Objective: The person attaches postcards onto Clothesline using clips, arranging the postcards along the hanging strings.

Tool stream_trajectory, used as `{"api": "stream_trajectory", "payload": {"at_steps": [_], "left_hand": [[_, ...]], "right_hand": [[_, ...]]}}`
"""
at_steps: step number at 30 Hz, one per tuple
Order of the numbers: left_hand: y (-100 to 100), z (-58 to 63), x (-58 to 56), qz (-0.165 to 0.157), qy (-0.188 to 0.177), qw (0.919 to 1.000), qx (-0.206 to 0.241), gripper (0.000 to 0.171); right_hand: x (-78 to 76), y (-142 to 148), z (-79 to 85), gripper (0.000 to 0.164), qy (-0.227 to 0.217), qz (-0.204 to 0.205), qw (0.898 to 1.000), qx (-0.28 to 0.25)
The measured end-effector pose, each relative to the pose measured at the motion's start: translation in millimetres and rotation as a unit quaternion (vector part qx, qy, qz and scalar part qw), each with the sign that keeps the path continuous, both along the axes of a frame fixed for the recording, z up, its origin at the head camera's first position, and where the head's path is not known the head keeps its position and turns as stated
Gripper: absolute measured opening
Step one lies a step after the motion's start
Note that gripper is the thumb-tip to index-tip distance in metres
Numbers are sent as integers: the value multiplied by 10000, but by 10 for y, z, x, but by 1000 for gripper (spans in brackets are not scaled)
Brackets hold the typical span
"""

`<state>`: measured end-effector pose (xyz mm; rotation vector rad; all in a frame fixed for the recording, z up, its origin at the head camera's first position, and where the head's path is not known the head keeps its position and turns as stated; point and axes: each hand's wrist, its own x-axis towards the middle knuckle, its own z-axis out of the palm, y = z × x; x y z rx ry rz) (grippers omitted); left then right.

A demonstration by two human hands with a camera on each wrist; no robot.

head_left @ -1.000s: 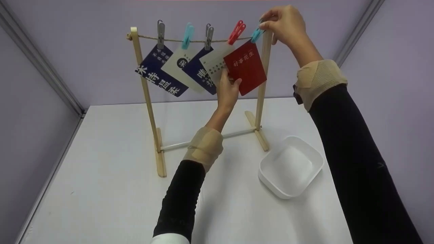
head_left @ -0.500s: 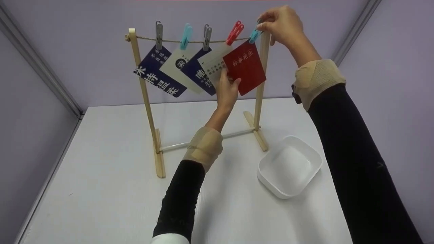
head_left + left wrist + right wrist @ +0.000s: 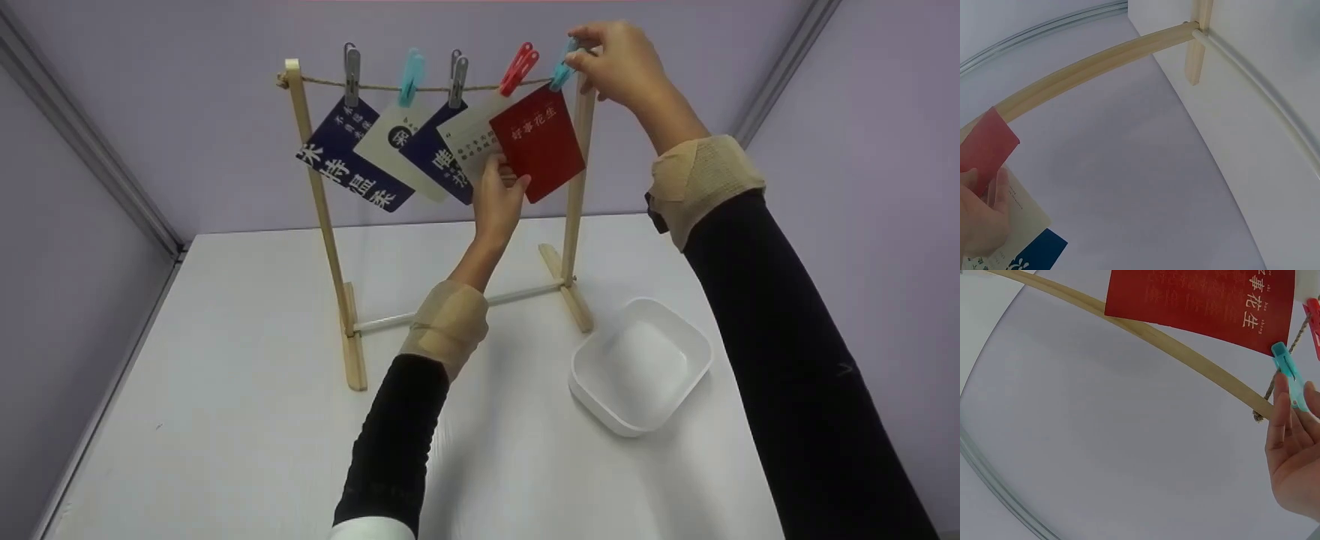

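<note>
My left hand (image 3: pixel 496 206) pinches the lower left edge of a red card (image 3: pixel 540 142) with white Chinese characters, its fingers behind the card and in front of a cream card (image 3: pixel 463 133). At the red card's top corner, a light blue clothespin (image 3: pixel 564 67) grips the card at the twine line. Thumb and fingers of my right hand (image 3: pixel 626 67) hold that clothespin by its handle end. The right wrist view shows the blue clothespin (image 3: pixel 1291 374) between the thumb and fingers, its nose on the card's corner. In the left wrist view, the left hand (image 3: pixel 985 216) is partly cut off.
Along the twine (image 3: pixel 382 88) on a wooden frame (image 3: pixel 321 195), grey clothespins (image 3: pixel 352 75), a blue one (image 3: pixel 411 79) and a red one (image 3: pixel 519 69) hold blue cards (image 3: pixel 349 161) and cream cards. A white plastic tub (image 3: pixel 637 427) stands on the white table at right.
My right hand has shifted down slightly and its fingers look looser, with more of the blue clothespin showing. The left hand and the red card have moved slightly left.
</note>
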<state>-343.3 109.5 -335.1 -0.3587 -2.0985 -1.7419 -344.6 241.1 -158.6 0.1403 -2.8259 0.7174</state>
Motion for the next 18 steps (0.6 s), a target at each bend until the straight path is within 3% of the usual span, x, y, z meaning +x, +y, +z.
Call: {"api": "stream_trajectory", "payload": {"at_steps": [5,9,11,14,18], "left_hand": [[-228,-16,-25,-52,-44,9986,-532,19],[-481,-13,21,9,16,9940,-1094,12],[-605,-7,76,32,125,9900,-1408,10],[-790,20,174,78,417,9813,-1878,7],[-1028,47,329,126,952,9676,-2333,3]], "right_hand": [[-9,71,-113,45,618,61,9961,-632],[67,143,-290,31,1698,90,9739,-1506],[151,184,-421,23,2028,130,9623,-1807],[290,256,-673,20,2092,258,9574,-1973],[461,369,-1099,17,1951,484,9637,-1755]]}}
